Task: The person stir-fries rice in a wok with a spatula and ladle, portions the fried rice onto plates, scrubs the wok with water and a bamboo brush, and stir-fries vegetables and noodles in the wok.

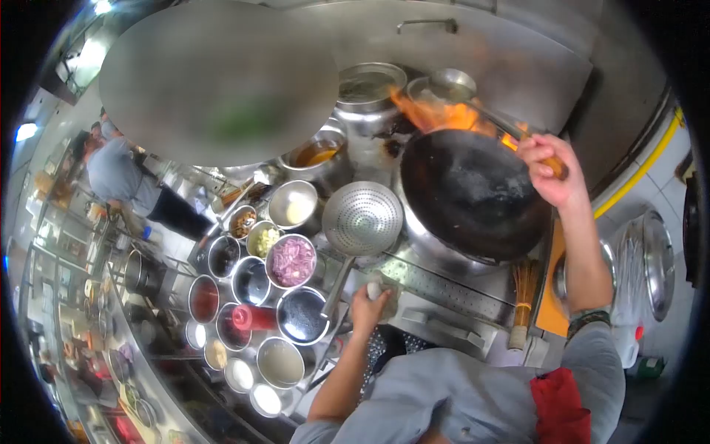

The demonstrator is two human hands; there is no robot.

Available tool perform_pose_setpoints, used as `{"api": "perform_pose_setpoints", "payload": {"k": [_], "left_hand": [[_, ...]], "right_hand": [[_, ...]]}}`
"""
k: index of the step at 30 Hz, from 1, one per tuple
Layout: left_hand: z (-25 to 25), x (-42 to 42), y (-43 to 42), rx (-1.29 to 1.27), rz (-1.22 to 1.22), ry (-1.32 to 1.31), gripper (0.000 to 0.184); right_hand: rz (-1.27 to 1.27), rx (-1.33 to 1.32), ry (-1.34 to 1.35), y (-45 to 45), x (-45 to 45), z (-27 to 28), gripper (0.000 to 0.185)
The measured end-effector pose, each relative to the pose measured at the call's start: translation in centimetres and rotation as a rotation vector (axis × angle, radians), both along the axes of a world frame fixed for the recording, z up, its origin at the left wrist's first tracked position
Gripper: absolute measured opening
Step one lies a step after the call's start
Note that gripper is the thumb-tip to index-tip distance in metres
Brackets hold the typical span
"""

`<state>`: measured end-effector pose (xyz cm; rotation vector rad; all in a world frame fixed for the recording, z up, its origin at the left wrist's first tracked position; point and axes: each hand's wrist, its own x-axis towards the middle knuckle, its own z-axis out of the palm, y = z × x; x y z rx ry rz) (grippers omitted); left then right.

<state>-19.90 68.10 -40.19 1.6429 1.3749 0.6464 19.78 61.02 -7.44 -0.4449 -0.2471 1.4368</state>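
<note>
My right hand (549, 166) is closed around the wooden handle of a ladle (452, 86). The ladle's metal bowl is beyond the far rim of a dark wok (473, 196), over a metal pot. Orange flames (440, 115) rise along that far rim. Low at the stove's front edge, my left hand (367, 309) has its fingers curled around something small and pale that I cannot make out. A perforated strainer (362, 216) lies to the left of the wok, its handle pointing toward me.
Left are several metal bowls, one with chopped purple onion (291, 260), and a red squeeze bottle (253, 318). A bamboo brush (522, 300) stands at the right front. A faucet (429, 25) is at the back. Another person (122, 170) stands far left. A large blurred shape covers the upper left.
</note>
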Motion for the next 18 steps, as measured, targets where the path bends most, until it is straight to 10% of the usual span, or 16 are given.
{"api": "perform_pose_setpoints", "payload": {"k": [3, 7, 12, 18], "left_hand": [[-3.3, -1.0, 0.5, -0.061, -0.011, -0.052, 0.061], [5.3, -0.2, -2.2, -0.137, 0.018, -0.137, 0.068], [1.4, -1.4, -2.7, -0.042, 0.12, -0.116, 0.08], [0.0, -2.1, -2.5, -0.145, 0.174, -0.049, 0.096]], "right_hand": [[-0.052, -0.111, -0.124, -5.6, 1.6, -0.9, 0.031], [-0.168, -0.273, -0.427, -13.9, 3.1, -1.5, 0.013], [-0.322, -0.68, -0.752, -23.8, 2.4, -0.1, 0.068], [-0.207, -0.679, -0.93, -34.6, 1.9, -2.0, 0.071]]}}
